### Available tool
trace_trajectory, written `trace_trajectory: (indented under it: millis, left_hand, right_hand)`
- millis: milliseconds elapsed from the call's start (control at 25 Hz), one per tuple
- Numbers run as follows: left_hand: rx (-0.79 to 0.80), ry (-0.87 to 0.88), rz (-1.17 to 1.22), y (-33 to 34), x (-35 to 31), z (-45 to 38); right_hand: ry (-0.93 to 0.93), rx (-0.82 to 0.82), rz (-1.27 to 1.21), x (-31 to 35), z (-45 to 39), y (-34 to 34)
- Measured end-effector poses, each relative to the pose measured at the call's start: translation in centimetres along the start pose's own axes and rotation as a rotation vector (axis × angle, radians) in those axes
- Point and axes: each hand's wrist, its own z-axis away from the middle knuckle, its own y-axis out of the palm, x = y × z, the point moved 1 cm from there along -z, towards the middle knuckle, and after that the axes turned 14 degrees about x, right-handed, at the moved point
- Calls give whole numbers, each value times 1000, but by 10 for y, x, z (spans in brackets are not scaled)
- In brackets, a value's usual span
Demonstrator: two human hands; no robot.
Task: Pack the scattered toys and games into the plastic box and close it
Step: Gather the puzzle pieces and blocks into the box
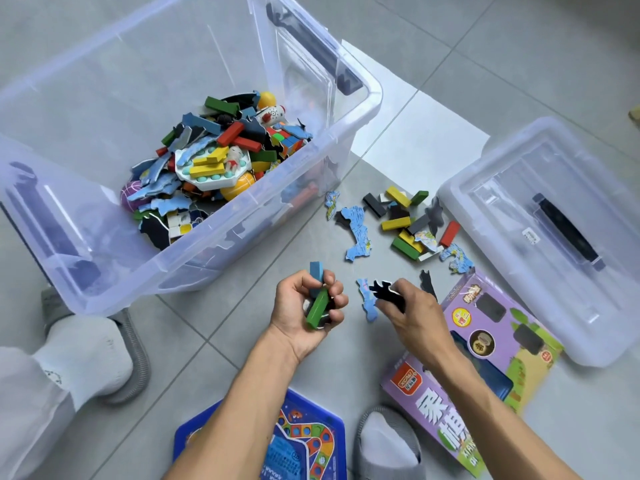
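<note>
The clear plastic box (360,109) stands open at upper left, holding a heap of coloured blocks, puzzle pieces, balls and a pop toy (211,168). My left hand (304,310) grips a blue block (316,271), a green block (317,308) and dark pieces just in front of the box. My right hand (412,313) pinches a black puzzle piece (384,291) beside a blue puzzle piece (367,301) lying on the floor. More blocks and map-shaped puzzle pieces (405,223) lie scattered on the tiles between the box and its lid (540,230).
A purple game carton (491,348) lies at lower right under my right forearm. A blue board game tray (311,441) sits at the bottom. My feet in socks and grey slippers (97,351) are at lower left and bottom centre. Grey floor tiles surround everything.
</note>
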Motion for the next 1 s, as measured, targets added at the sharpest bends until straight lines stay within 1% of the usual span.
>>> trace_trajectory:
  millis: [80,160,240,280,360,440,520,560,600,680,760,840,920,1000]
  left_hand:
    - [-17,6,-23,4,9,-1]
    - [-61,43,-55,5,14,-3]
    - [-135,74,-162,5,16,-5]
    - [-200,84,-261,2,16,-9]
    - [-374,119,-543,-4,14,-21]
    - [-511,181,-891,-4,8,-40]
    - [-564,201,-1297,8,1,-66]
    - [-582,184,-1474,16,-2,-78]
    - [-598,152,-1608,23,-4,-90]
    - [-630,57,-1782,34,-3,-105]
    - [-626,-1,-1821,32,1,-108]
    - [-593,-29,-1782,22,2,-105]
    - [-563,-37,-1744,13,1,-97]
    - [-532,-40,-1760,10,4,-87]
  right_hand:
    - [13,63,124,-4,12,5]
    - [42,73,249,-1,13,14]
    - [77,43,284,9,6,23]
    - [87,26,299,15,4,28]
    - [100,17,312,21,-1,35]
    - [134,27,285,23,-7,32]
    - [173,46,298,22,-14,25]
    - [191,59,310,21,-16,23]
    - [201,68,303,20,-18,22]
    - [196,97,200,19,-16,21]
    - [173,98,25,17,-15,22]
    - [172,56,-128,12,-10,21]
    - [209,29,-185,6,-2,19]
    - [244,-19,-189,-2,8,11]
